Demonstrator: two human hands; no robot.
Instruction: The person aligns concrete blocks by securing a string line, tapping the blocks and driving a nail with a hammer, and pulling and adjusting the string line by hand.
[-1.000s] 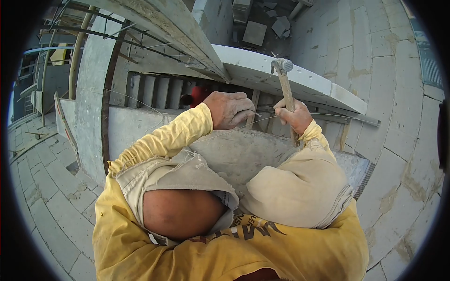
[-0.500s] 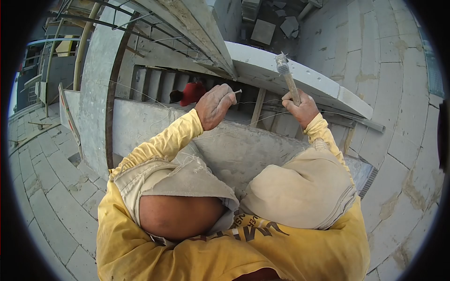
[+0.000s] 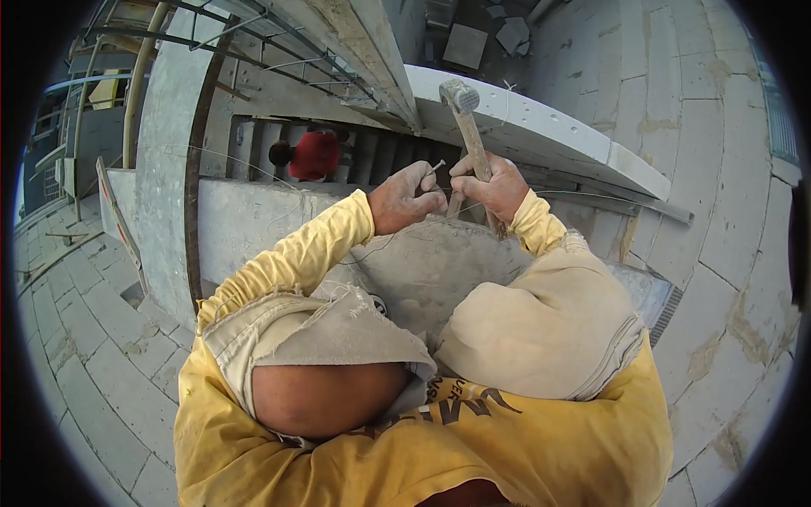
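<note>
My left hand (image 3: 409,199) is closed in a pinch on a nail (image 3: 437,166), whose head points up and to the right. Close beside it, my right hand (image 3: 494,188) grips a hammer (image 3: 471,135) by its wooden handle. The hammer's dusty metal head (image 3: 460,96) is raised above the hand, and the handle's lower end sticks out below the fist. A thin string (image 3: 397,235) runs near both hands, though I cannot tell whether either holds it. Both hands are over the concrete ledge (image 3: 439,253) before my knees.
A person in a red top (image 3: 314,155) is on the stairs (image 3: 365,155) below. A white block wall (image 3: 541,122) slants across the right. Steel rebar (image 3: 279,52) and a wooden beam (image 3: 363,55) rise at upper left. Grey blocks (image 3: 684,169) cover the right side.
My right hand has moved left with the hammer, and my left hand slightly right and down with the nail, so they are close together. The person in red has shifted left.
</note>
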